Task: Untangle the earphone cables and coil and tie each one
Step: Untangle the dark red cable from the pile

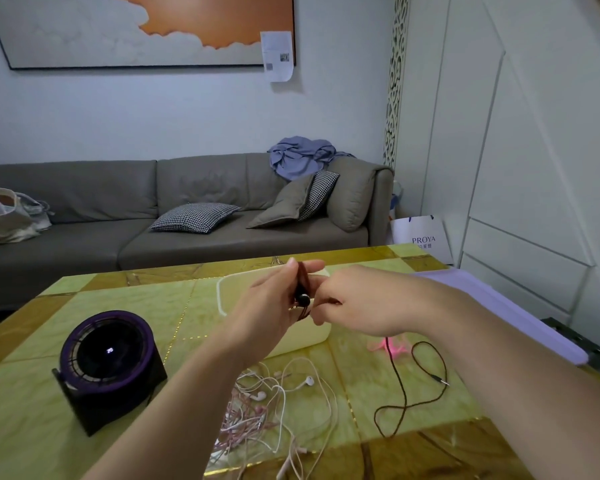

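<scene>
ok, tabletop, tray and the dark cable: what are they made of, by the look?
Tabletop: glossy, veined yellow-green slabs with gold bands and mirror-like reflections. Could be polished stone or a printed laminate; cannot tell which.
Tray: pale cream, matte, with a rounded rim. Probably moulded plastic.
Dark cable: thin, limp, dull reddish-brown. The jacket could be rubbery or braided; too small to tell.

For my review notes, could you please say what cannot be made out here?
Head view:
Dark brown earphone cable coil: left hand and right hand cover it in their grip; tied or not, cannot tell.
Tangle of white and pink earphone cables: left forearm covers part, bottom edge cuts it.
Cream rectangular tray: hands hide its inside.
White wall paper sheet: print too small.
</scene>
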